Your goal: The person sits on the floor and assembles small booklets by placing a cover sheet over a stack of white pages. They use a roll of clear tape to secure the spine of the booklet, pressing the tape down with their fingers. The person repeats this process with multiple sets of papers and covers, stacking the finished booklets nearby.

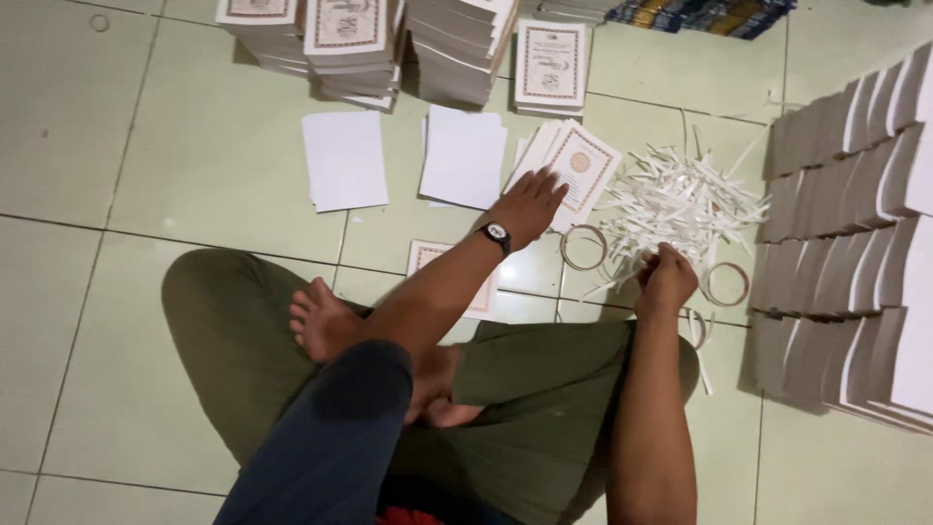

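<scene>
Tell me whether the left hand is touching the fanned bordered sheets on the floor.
Touching. The head view shows the left hand pressed flat on the fanned bordered sheets, fingers overlapping their edge with no gap.

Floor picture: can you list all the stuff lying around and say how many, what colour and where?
Printed card stacks: about four, white with brown borders, top of the floor.
Blank sheets: two small piles, white, below those stacks.
Fanned printed cards: one small pile, white and brown, under the left hand.
Single printed card: one, partly hidden by the left arm.
Paper strips: a loose heap, white, centre right.
Tape rings: two, brownish, either side of the right hand.
Leaning rows of cards: many, white, right edge.
Tile floor: pale green.
Wristwatch: one, dark, left wrist.
Left hand: resting on the fanned cards.
Right hand: pinching at the strips.
</scene>
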